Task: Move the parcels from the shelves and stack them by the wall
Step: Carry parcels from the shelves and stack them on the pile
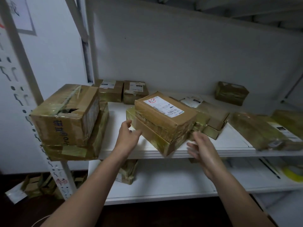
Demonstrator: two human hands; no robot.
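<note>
our left hand (pixel 128 135) and right hand (pixel 202 149) both open, gripping nothing, either side of the labelled parcel (pixel 164 114) stacked on a flat parcel (pixel 151 136), mid-frame on the white shelf (pixel 229 143); right one's blurry

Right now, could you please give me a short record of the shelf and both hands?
Shelf: white shelf board carrying several taped brown parcels
Centre stack: labelled parcel lying on a flatter parcel, at the front edge
Left stack: large box on a wider taped box
Left hand: left hand open, beside the centre stack's left side
Right hand: right hand open and blurred, by the stack's right corner
Grip: neither hand plainly holds anything
Below: small parcel on the lower shelf
</note>
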